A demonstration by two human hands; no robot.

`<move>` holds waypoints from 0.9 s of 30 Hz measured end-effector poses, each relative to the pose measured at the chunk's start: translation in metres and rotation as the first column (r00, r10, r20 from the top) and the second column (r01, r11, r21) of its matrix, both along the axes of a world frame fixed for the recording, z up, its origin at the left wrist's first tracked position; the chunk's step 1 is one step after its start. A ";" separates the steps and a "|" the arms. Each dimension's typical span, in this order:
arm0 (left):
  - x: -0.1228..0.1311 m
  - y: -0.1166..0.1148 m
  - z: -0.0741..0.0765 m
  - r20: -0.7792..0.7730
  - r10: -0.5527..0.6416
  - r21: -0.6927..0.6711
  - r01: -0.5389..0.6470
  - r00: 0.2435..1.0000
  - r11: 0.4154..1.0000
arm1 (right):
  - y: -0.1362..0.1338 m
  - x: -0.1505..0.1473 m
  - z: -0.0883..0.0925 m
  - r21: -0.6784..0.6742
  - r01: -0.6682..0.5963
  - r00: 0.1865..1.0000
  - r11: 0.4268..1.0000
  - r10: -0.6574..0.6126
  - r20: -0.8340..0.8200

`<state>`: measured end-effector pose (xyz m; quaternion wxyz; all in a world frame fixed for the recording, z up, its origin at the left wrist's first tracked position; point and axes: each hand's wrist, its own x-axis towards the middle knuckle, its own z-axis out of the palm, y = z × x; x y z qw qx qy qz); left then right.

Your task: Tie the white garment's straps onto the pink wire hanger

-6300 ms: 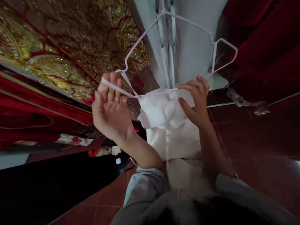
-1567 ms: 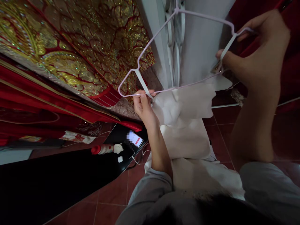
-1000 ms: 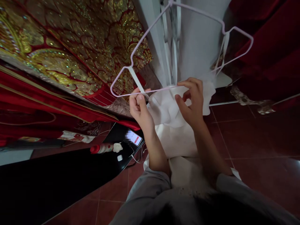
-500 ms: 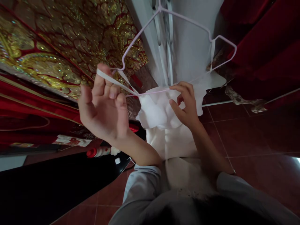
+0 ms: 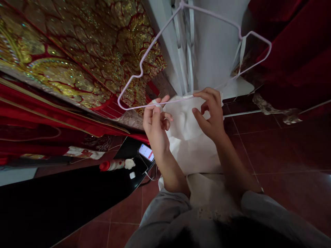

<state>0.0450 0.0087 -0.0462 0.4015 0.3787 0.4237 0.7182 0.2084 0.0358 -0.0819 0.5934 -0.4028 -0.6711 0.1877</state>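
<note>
A pale lilac hanger (image 5: pixel 152 44) spans the upper middle, its hook cut off at the top edge. From its lower bar hangs a white garment (image 5: pixel 178 124), with one thin strap (image 5: pixel 242 51) looped over the hanger's right notch. At the left part of the bar, my left hand (image 5: pixel 158 132) pinches a bit of white strap between thumb and fingers. My right hand (image 5: pixel 211 115) has its fingertips on the garment's top edge by the bar, the other fingers curled; its thumb stands a little lower, against the cloth.
Gold sequined red cloth (image 5: pixel 103 44) hangs at the left, dark red fabric (image 5: pixel 297 51) at the right. A black table (image 5: pixel 77 196) carries a red-capped bottle (image 5: pixel 112 165), a phone (image 5: pixel 146 152) and a small white case (image 5: pixel 132 175). Behind the hanger stand white panels (image 5: pixel 217 51); reddish tiles (image 5: pixel 279 148) cover the floor.
My left hand has come right and down from the hanger's left end. The left strap, earlier stretched over its fingers, is now off that notch. The right hand barely moved.
</note>
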 end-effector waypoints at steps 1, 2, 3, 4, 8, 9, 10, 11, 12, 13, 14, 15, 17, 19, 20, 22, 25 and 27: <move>0.005 0.000 0.002 0.009 0.007 0.015 -0.007 1.000 1.000 | -0.002 0.000 0.001 0.006 0.003 1.000 1.000 -0.003 0.002; 0.008 0.001 0.003 0.010 0.021 0.030 -0.021 1.000 0.999 | -0.003 0.000 0.001 0.009 0.004 1.000 1.000 -0.004 0.009; 0.010 0.002 0.004 0.002 0.031 0.042 -0.031 1.000 0.999 | -0.003 0.000 0.000 0.012 0.012 1.000 1.000 -0.012 0.008; 0.011 0.003 0.004 -0.008 0.037 0.053 -0.037 0.999 0.998 | -0.002 0.002 -0.002 0.014 0.039 0.999 0.999 -0.039 -0.014; 0.012 0.008 0.004 -0.001 0.040 0.132 -0.040 0.999 0.990 | 0.013 0.017 -0.018 0.007 0.311 0.900 0.951 -0.292 -0.322; 0.012 0.008 0.003 0.007 0.034 0.142 -0.034 0.999 0.989 | 0.019 0.023 -0.021 -0.029 0.335 0.864 0.942 -0.320 -0.389; 0.012 0.009 0.003 0.016 0.027 0.148 -0.029 1.000 0.989 | 0.023 0.028 -0.022 -0.082 0.310 0.851 0.947 -0.315 -0.420; 0.012 0.010 0.001 0.026 0.017 0.151 -0.021 1.000 0.988 | 0.027 0.033 -0.021 -0.142 0.246 0.860 0.959 -0.283 -0.424; 0.012 0.011 0.000 0.036 0.004 0.154 -0.010 0.999 0.988 | 0.029 0.036 -0.018 -0.198 0.172 0.877 0.965 -0.241 -0.416; 0.011 0.012 -0.001 0.047 -0.008 0.159 0.001 0.999 0.987 | 0.029 0.038 -0.014 -0.238 0.117 0.890 0.964 -0.208 -0.405; 0.010 0.012 -0.002 0.057 -0.020 0.164 0.010 0.998 0.986 | 0.029 0.039 -0.008 -0.253 0.101 0.898 0.962 -0.197 -0.393; 0.010 0.013 -0.003 0.065 -0.029 0.168 0.018 0.997 0.986 | 0.027 0.039 -0.002 -0.245 0.121 0.902 0.962 -0.210 -0.378; 0.008 0.014 -0.004 0.062 -0.042 0.170 0.031 0.997 0.985 | 0.022 0.037 0.009 -0.194 0.225 0.892 0.955 -0.282 -0.354; 0.006 0.014 -0.004 0.047 -0.043 0.166 0.035 0.998 0.986 | 0.019 0.035 0.015 -0.158 0.306 0.875 0.939 -0.342 -0.343; 0.006 0.014 -0.004 0.038 -0.044 0.163 0.038 0.998 0.986 | 0.018 0.034 0.016 -0.151 0.328 0.867 0.933 -0.360 -0.345; 0.005 0.014 -0.005 0.026 -0.044 0.155 0.040 0.999 0.987 | 0.017 0.033 0.015 -0.129 0.374 0.844 0.918 -0.395 -0.364; 0.005 0.014 -0.006 0.019 -0.038 0.140 0.035 0.999 0.990 | 0.017 0.032 0.012 -0.074 0.448 0.813 0.891 -0.440 -0.381; 0.005 0.014 -0.007 0.013 -0.030 0.131 0.028 0.999 0.991 | 0.017 0.031 0.011 -0.071 0.427 0.826 0.901 -0.421 -0.375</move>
